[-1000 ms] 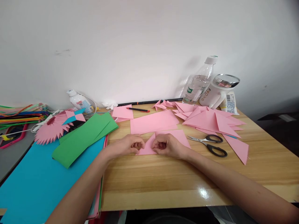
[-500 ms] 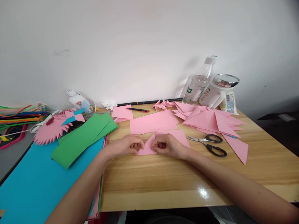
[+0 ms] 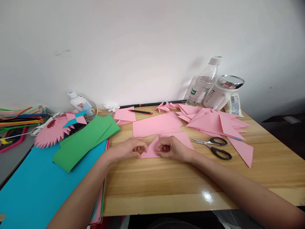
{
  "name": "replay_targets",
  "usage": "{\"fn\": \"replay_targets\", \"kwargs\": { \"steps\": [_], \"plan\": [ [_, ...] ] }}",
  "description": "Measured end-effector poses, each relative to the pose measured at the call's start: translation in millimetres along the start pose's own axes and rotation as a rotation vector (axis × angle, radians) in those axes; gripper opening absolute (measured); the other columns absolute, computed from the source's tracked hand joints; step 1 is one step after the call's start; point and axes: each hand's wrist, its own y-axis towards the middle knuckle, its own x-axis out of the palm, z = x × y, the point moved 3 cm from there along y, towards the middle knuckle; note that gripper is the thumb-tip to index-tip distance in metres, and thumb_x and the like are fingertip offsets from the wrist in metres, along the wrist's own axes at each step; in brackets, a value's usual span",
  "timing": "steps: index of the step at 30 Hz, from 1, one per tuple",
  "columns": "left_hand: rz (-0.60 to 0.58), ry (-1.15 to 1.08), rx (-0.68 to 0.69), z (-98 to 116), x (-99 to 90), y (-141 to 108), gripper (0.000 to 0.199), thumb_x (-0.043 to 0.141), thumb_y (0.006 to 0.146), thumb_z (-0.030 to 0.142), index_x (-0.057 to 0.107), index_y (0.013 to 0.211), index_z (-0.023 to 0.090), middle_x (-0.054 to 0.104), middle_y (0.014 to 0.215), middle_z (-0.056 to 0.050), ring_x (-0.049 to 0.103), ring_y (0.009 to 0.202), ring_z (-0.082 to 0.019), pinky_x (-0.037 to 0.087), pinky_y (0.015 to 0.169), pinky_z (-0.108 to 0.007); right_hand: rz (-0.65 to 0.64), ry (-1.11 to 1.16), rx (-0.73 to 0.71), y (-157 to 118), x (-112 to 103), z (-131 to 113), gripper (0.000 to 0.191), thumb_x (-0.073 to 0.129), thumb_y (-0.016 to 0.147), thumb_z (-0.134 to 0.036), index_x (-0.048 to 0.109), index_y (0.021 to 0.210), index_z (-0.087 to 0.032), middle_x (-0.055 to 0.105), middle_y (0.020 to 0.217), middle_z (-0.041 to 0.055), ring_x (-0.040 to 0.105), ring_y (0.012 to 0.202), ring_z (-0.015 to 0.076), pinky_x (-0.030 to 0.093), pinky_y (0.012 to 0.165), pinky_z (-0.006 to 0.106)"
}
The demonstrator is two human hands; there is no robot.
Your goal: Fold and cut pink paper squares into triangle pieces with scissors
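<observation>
Partly folded pink sheet (image 3: 184, 140) is on the desk (image 3: 152, 187), curled left hand (image 3: 132, 148) at 1 corner, curled right hand (image 3: 173, 149) on top, can't tell if either's pinching, and back right there's a bottle (image 3: 202, 84) mostly full of clear liquid (image 3: 202, 83) beside a white mug (image 3: 215, 97).

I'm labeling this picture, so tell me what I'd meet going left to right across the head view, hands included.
Multicolored bundle of strands, green sheets, left hand, right hand over a pink sheet, scissors, pointed pink piece.
</observation>
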Motion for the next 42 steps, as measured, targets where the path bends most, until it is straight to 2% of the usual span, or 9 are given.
{"fn": "replay_targets", "kwargs": {
  "steps": [11,19,28,37,42],
  "plan": [
    [-0.019,0.048,0.009,0.4,-0.3,1.5,0.013,0.057,0.077,0.014,0.064,0.087,0.017,0.050,0.077,0.001,0.047,0.070,-0.012,0.035,0.061,-0.021,0.013,-0.026,-0.043,-0.3,3.1,3.3,0.007,0.057,0.067,-0.011,0.062,0.064,-0.015,0.057,0.058,-0.0021,0.047,0.050,0.0069,0.036,0.046,0.017],
    [-0.039,0.082,-0.025,2.2,-0.3,-0.4,0.016,0.056,0.080,0.013,0.068,0.088,0.020,0.051,0.084,-0.001,0.048,0.077,-0.014,0.036,0.066,-0.022,0.026,-0.047,-0.097,0.9,4.0,3.8,0.009,0.057,0.067,-0.008,0.063,0.064,-0.014,0.057,0.058,-0.0021,0.046,0.050,0.0064,0.035,0.046,0.016],
    [-0.051,0.149,0.003,4.7,1.1,-1.3,0.019,0.050,0.087,0.019,0.069,0.091,0.022,0.046,0.081,-0.001,0.045,0.078,-0.015,0.034,0.068,-0.023,0.027,-0.066,-0.087,1.4,2.4,0.6,0.010,0.057,0.065,-0.007,0.064,0.063,-0.014,0.059,0.058,-0.0017,0.047,0.050,0.0065,0.035,0.047,0.016],
    [-0.064,0.157,-0.017,6.2,1.1,-1.5,0.021,0.050,0.087,0.022,0.069,0.094,0.024,0.045,0.080,0.000,0.044,0.078,-0.015,0.034,0.069,-0.024,-0.003,-0.047,0.029,1.3,-0.8,-0.9,0.009,0.059,0.066,-0.008,0.067,0.065,-0.012,0.060,0.058,-0.0012,0.048,0.051,0.0071,0.036,0.048,0.017],
    [-0.065,0.156,-0.015,6.8,0.8,-1.5,0.020,0.049,0.088,0.022,0.069,0.093,0.023,0.045,0.081,-0.001,0.044,0.079,-0.015,0.034,0.069,-0.023,0.002,-0.040,0.045,0.7,0.8,-0.5,0.009,0.059,0.065,-0.008,0.067,0.065,-0.012,0.059,0.058,-0.0017,0.047,0.051,0.0070,0.035,0.047,0.017]
  ]
}}
